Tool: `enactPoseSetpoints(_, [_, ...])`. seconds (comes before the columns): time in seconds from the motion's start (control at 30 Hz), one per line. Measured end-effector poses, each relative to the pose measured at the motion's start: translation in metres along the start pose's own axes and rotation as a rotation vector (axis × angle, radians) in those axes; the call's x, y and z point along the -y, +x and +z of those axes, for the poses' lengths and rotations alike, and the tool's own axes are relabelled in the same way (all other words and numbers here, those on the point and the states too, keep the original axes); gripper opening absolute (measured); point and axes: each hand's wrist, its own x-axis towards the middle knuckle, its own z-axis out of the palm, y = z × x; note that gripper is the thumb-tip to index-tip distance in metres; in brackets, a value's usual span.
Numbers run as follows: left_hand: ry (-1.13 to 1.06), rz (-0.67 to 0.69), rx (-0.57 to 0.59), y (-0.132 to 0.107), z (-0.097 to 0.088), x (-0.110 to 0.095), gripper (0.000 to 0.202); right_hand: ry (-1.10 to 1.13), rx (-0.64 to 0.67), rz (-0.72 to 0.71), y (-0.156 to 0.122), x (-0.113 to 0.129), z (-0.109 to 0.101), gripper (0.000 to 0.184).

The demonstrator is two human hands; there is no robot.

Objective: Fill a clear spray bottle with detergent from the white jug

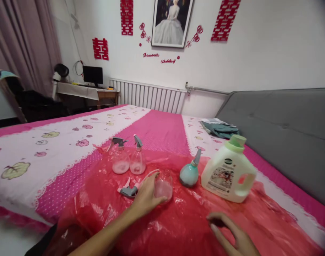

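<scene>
My left hand point(149, 195) is closed round a clear bottle point(164, 190) with an uncovered neck and some liquid inside. Left of it a grey and pink spray head point(129, 192) lies on its side, and a pale tube point(151, 172) curves up behind my fingers. My right hand point(231, 231) hovers low at the right, fingers curved and apart from the thumb, holding nothing. Ahead of that hand stand a round teal spray bottle point(189, 174) and a large pale green jug point(227, 174) with a green cap. Two clear spray bottles point(121, 163) with grey heads stand at the left.
Red plastic sheeting point(178, 220) lies wrinkled under the bottles, on a bed with a pink and white cover point(162, 129). Folded clothes point(222, 128) lie near the grey headboard point(285, 117). Behind the bed are a radiator point(151, 95) and a desk with a monitor point(93, 75).
</scene>
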Motion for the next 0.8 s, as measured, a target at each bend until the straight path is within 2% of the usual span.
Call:
enactPoseSetpoints(0.1, [0.076,0.012,0.066,-0.002,-0.001,0.0,0.089,0.028,0.008,-0.061,0.031,-0.001,0.027,0.03])
enactPoseSetpoints(0.23, [0.206,0.077,0.14,-0.001,0.003,-0.008,0.095,0.04,-0.067,-0.078,0.028,-0.008,0.056,0.026])
enactPoseSetpoints(0.37, [0.284,0.098,0.11,0.001,0.008,-0.019,0.091,0.033,-0.132,-0.051,0.012,-0.02,0.053,0.024])
enactPoseSetpoints(0.5, [0.199,0.0,0.06,-0.003,0.007,-0.032,0.087,0.07,-0.184,0.036,0.011,-0.028,0.044,0.035])
enactPoseSetpoints(0.63, [-0.017,-0.087,0.114,-0.015,0.005,-0.047,0.094,0.085,-0.096,0.018,0.014,-0.022,0.047,0.052])
enactPoseSetpoints(0.8, [-0.157,-0.07,0.225,-0.03,0.013,-0.052,0.1,-0.012,0.047,-0.103,0.013,-0.012,0.052,0.079])
